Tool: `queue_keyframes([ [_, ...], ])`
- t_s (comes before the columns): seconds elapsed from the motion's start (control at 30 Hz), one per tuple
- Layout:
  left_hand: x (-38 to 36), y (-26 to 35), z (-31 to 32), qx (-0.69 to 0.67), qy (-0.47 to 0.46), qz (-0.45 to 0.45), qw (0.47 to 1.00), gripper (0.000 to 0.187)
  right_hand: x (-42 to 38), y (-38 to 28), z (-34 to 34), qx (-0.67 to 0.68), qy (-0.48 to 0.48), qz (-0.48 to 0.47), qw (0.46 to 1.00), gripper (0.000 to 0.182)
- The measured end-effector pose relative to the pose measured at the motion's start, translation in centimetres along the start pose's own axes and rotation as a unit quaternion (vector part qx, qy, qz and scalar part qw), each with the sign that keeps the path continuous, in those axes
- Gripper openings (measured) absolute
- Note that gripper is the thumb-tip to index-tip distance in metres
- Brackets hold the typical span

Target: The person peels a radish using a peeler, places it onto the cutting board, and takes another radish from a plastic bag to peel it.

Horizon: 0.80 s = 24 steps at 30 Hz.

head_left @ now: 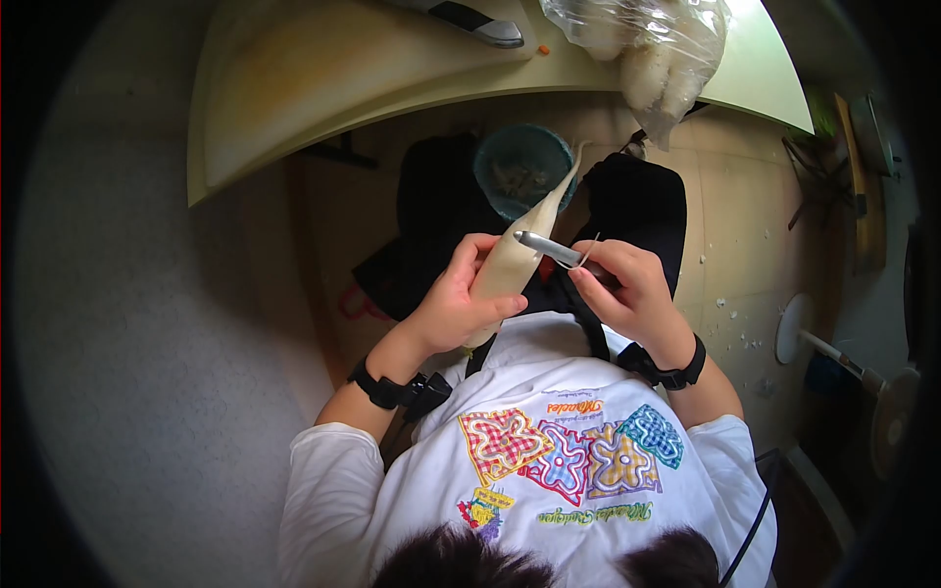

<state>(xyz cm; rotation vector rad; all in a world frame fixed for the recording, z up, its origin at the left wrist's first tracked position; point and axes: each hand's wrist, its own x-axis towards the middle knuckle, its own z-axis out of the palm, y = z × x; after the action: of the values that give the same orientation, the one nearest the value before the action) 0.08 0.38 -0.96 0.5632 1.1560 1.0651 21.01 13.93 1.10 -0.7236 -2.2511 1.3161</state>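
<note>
Left fingers [469, 255] clasp a long, white, tapering radish [510, 269]; right fingers [610, 261] pinch a slim silver peeler [551, 249] across it; light strokes suit best.

The single view looks from the person's head, steeply down and slightly forward, through a wide round lens that darkens the corners. Dark hair [461, 563] pokes in at the bottom. The white T-shirt [363, 500], left hand [453, 306] and right hand [635, 292] lie close below; the table [323, 59] bows its near edge across the top, above the tiled floor [730, 211].
</note>
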Motion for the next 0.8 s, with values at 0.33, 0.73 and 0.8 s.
queue_keyframes([
  [0.33, -0.7, 0.2, 0.1, 0.097, 0.035, 0.024, 0.994, 0.067, 0.3, -0.2, 0.7, -0.059, -0.016, -0.010, 0.998, 0.019],
  [0.73, -1.0, 0.3, -0.3, 0.110, 0.031, 0.075, 0.991, 0.066, 1.1, -0.3, 0.8, -0.058, 0.024, -0.027, 0.998, 0.015],
  [0.8, -1.0, 0.4, -0.3, 0.102, 0.032, 0.070, 0.992, 0.067, 1.1, -0.2, 0.8, -0.072, 0.020, -0.027, 0.997, 0.015],
])
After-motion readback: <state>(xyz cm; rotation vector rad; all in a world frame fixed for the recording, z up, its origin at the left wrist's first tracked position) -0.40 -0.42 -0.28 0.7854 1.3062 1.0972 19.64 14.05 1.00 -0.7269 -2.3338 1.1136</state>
